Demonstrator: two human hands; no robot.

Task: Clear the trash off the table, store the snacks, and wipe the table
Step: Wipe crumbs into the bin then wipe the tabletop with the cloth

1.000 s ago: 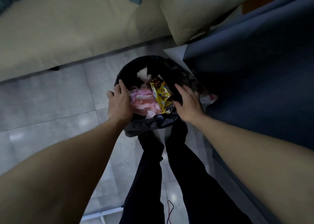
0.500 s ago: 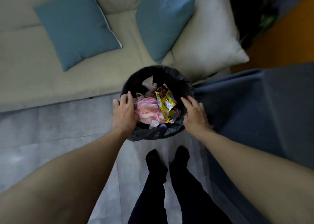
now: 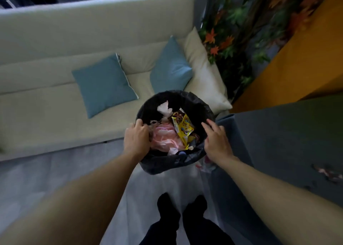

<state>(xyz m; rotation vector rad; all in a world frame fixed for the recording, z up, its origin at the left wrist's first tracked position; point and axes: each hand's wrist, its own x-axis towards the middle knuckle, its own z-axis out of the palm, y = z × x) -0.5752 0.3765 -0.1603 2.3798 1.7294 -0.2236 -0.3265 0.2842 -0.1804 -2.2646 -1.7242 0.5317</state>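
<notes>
Trash bin (image 3: 194,103), black-lined: sits between both hands, in front of the sofa (image 3: 55,114). Left hand (image 3: 136,139): fingers curled over left rim, gripping. Right hand (image 3: 217,142): fingers nearly straight, laid on right rim. Contents: yellow wrapper (image 3: 182,128).

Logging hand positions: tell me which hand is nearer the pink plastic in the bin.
Left. The left hand grips the bin rim right beside the pink plastic; the right hand presses the opposite rim, past the yellow wrapper.

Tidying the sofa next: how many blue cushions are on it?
2. One blue cushion leans mid-sofa; the other, right of it, against the cream pillow. More may be off-frame.
</notes>
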